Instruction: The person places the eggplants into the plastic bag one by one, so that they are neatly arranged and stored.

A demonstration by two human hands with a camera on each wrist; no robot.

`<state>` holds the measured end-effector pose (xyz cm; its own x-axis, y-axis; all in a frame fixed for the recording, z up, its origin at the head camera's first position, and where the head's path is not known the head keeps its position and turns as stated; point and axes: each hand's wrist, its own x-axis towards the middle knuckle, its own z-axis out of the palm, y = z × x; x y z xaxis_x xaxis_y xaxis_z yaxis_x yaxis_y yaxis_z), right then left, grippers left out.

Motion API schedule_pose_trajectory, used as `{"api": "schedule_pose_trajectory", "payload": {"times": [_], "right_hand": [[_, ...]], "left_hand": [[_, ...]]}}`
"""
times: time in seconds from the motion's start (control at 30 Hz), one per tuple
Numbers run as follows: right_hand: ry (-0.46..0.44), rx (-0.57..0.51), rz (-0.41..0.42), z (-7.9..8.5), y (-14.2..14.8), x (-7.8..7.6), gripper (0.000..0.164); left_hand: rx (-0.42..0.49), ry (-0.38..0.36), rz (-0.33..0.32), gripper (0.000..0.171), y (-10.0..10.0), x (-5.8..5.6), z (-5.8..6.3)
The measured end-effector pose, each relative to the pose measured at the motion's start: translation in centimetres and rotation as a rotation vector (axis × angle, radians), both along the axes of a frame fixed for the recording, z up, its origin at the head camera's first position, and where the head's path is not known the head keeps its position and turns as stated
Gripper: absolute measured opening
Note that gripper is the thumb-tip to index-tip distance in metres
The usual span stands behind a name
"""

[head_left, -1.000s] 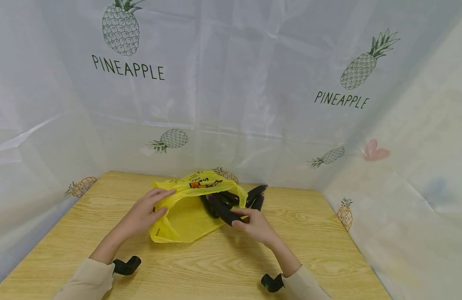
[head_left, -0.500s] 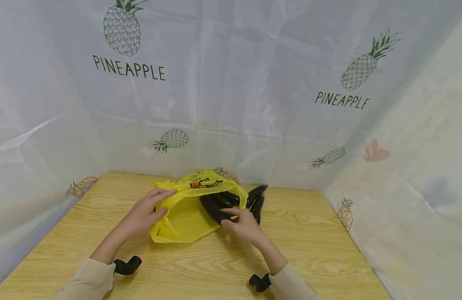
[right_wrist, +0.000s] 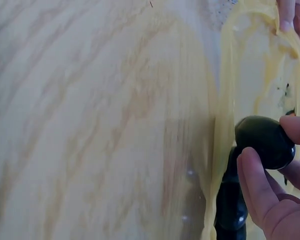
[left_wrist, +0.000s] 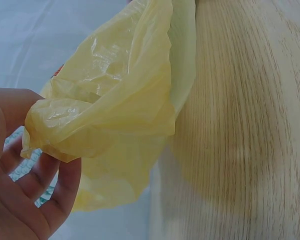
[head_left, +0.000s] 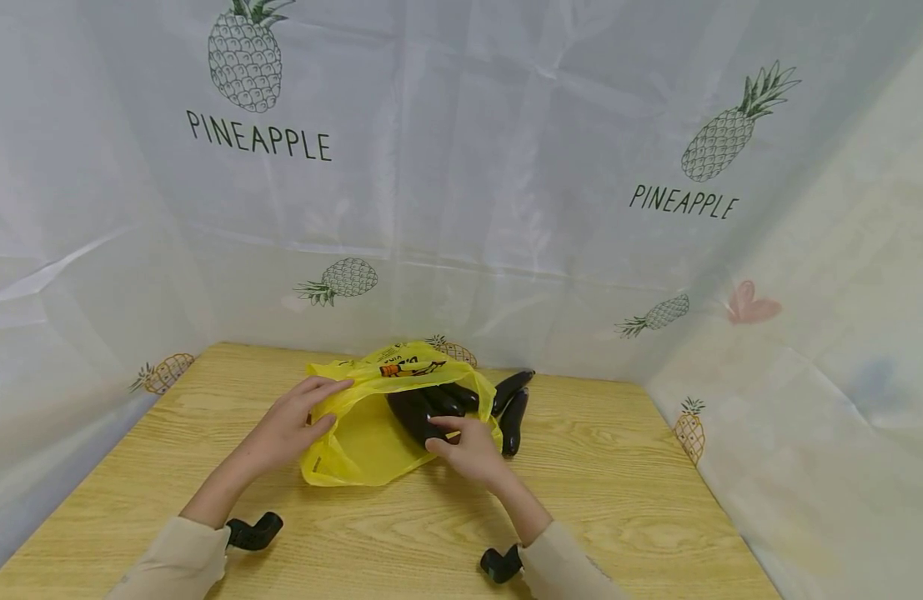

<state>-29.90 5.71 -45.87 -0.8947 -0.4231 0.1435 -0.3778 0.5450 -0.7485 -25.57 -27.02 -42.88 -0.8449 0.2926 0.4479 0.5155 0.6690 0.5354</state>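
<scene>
A yellow plastic bag [head_left: 367, 442] lies on the table with its mouth facing the front. My left hand [head_left: 287, 423] pinches the left side of its rim; in the left wrist view, thumb and fingers grip the crumpled film [left_wrist: 65, 120]. At the right part of the mouth, my right hand [head_left: 470, 454] holds a dark, glossy eggplant [head_left: 410, 414] between thumb and fingers. The eggplant's rounded end [right_wrist: 262, 140] shows in the right wrist view. Further eggplants [head_left: 461, 397] lie inside the bag behind it, partly hidden by the film.
Two loose eggplants, one nearer [head_left: 514, 423] and one farther [head_left: 512, 390], lie just right of the bag. The wooden table [head_left: 619, 492] is walled at the back and sides by a pineapple-print curtain [head_left: 476, 192]. Black wrist mounts [head_left: 254, 532] stick out beside both sleeves.
My right hand has moved left with the eggplant, carrying it further into the bag's mouth. The nearer loose eggplant now shows whole. My left hand keeps its place on the rim.
</scene>
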Motion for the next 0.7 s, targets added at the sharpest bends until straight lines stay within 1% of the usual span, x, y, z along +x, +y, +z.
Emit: {"api": "schedule_pose_trajectory", "payload": {"times": [0.23,0.43,0.53,0.7], "right_hand": [[0.014,-0.004,0.003,-0.4,-1.2,0.0,0.044],[0.035,0.002,-0.013,-0.8,-2.0,-0.2,0.043],[0.027,-0.005,-0.021,-0.7,-2.3,-0.1,0.044],[0.053,0.024,-0.037,-0.7,-2.7,-0.2,0.043]], "left_hand": [[0.002,-0.02,-0.002,0.059,-0.1,0.1,0.1],[-0.003,-0.022,0.0,0.059,0.0,0.2,0.2],[-0.004,-0.02,-0.001,0.059,0.0,0.2,0.3],[-0.004,-0.015,-0.003,0.059,0.0,0.3,0.3]]}}
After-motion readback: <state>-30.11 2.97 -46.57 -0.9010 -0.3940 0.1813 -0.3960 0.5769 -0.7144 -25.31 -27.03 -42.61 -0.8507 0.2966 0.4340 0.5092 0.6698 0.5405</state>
